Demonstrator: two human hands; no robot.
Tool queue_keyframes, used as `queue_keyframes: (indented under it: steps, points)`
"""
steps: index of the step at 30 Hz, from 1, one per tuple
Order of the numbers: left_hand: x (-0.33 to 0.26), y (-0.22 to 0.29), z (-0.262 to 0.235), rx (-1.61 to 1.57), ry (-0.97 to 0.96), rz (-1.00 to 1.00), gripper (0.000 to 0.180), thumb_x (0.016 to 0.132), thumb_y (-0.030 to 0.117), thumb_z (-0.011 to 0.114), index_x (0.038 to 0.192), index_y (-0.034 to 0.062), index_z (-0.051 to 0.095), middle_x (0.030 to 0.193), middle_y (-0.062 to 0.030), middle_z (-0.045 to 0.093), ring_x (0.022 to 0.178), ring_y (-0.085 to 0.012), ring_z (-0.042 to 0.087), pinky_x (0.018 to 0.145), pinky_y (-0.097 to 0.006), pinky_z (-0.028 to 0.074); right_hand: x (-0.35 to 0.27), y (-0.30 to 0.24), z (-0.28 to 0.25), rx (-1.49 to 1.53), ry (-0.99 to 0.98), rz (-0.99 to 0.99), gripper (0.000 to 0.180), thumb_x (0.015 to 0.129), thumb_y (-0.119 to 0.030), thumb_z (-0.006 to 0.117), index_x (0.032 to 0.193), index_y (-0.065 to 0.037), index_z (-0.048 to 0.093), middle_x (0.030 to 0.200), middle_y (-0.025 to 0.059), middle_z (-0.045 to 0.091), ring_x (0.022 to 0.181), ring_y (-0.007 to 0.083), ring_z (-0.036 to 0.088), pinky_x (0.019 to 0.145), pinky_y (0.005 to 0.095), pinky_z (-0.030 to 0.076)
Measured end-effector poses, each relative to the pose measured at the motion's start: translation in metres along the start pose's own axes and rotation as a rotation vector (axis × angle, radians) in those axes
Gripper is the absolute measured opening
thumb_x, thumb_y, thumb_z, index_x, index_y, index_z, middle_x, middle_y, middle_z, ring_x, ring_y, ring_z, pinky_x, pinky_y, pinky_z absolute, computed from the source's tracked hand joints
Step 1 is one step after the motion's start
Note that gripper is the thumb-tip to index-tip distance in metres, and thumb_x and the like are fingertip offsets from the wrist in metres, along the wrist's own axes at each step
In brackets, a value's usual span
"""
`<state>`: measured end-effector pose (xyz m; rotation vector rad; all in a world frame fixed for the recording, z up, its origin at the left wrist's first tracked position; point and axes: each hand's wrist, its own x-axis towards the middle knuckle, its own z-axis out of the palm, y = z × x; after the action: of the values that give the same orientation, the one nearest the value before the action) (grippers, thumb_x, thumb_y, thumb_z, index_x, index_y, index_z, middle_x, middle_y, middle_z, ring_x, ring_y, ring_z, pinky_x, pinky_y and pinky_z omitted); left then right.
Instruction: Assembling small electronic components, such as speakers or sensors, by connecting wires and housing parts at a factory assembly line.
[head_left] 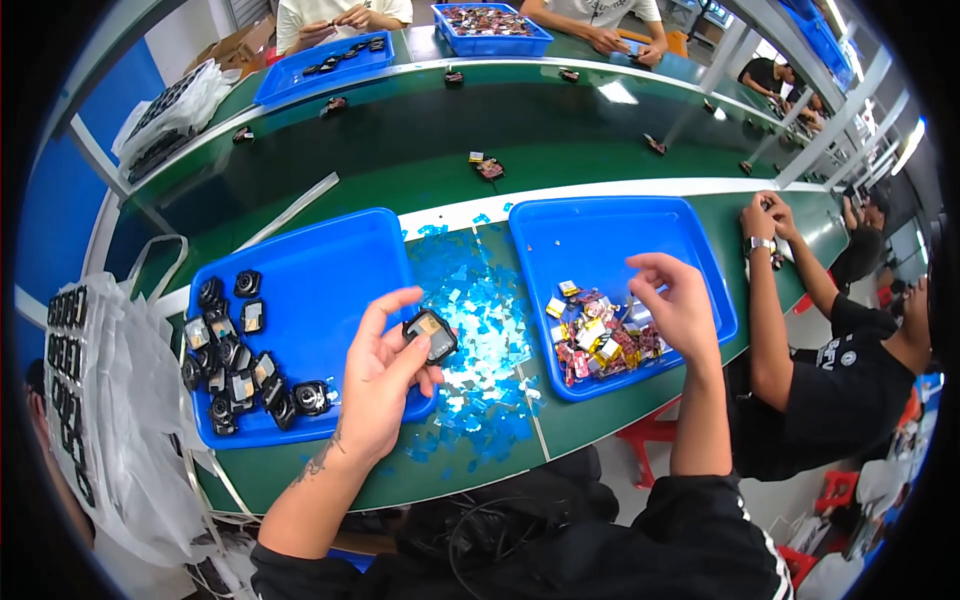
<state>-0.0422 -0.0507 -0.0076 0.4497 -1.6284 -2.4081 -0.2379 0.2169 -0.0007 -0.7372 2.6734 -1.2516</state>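
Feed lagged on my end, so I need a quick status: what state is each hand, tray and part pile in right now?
Left hand: closed around a small black module, held above the table.
Right hand: empty, fingers loosely curled, over the right blue tray.
Left blue tray: black modules heaped at its left side, rest bare.
Right blue tray: colourful small parts piled at its near side.
Blue film scraps: scattered between the trays.

Your bare left hand [385,375], dark tattoo on that forearm near the wrist, bare right hand [680,305], black rolled sleeves, white side stripes
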Motion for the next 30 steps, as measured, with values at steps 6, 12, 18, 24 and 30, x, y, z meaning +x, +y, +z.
queue_keyframes:
  steps: [6,12,18,24,30]
  points:
    - [-0.005,-0.005,0.010,0.252,-0.096,0.231,0.031,0.090,0.007,0.062,0.121,0.0077,0.063,0.106,-0.0053,0.053,0.086,-0.0096,0.053,0.069,-0.023,0.048,-0.039,-0.053,0.043,0.844,0.003,-0.008,0.010,0.090,0.000,0.061,0.099,0.006,0.062,0.088,0.0091,0.067,0.076,0.0105,0.064,0.070,0.0219,0.053]
    - [-0.009,0.002,0.013,0.619,-0.098,0.308,0.029,0.074,0.015,0.081,0.102,0.0102,0.073,0.099,-0.0069,0.054,0.074,-0.0124,0.050,0.064,-0.027,0.044,-0.056,-0.089,0.095,0.860,-0.129,-0.076,0.005,0.092,0.002,0.059,0.096,0.005,0.059,0.088,0.0076,0.065,0.077,0.0101,0.062,0.070,0.0222,0.051]
    - [0.014,-0.010,-0.010,0.541,0.031,0.497,0.020,0.090,-0.001,0.057,0.106,0.0008,0.069,0.096,-0.0035,0.059,0.085,-0.0108,0.053,0.071,-0.023,0.045,-0.059,-0.095,0.097,0.213,0.032,-0.395,0.008,0.083,0.005,0.066,0.089,0.002,0.064,0.084,0.0089,0.064,0.070,0.0143,0.061,0.063,0.0255,0.048]
    - [0.015,-0.008,-0.014,0.330,0.042,0.320,0.030,0.094,0.002,0.049,0.121,0.0033,0.062,0.100,-0.0025,0.063,0.073,-0.0050,0.053,0.063,-0.019,0.046,-0.078,-0.092,0.072,-0.095,-0.540,-0.631,0.023,0.068,-0.012,0.080,0.086,-0.005,0.067,0.079,0.0073,0.061,0.073,0.0266,0.060,0.063,0.0354,0.049]
    - [0.016,-0.012,-0.014,0.393,0.050,0.282,0.027,0.094,0.003,0.051,0.116,0.0054,0.066,0.091,-0.0011,0.061,0.073,-0.0051,0.052,0.063,-0.019,0.045,-0.096,-0.078,0.081,-0.208,-0.599,-0.759,0.019,0.069,-0.010,0.077,0.084,-0.006,0.066,0.083,0.0034,0.058,0.072,0.0224,0.056,0.062,0.0332,0.045]
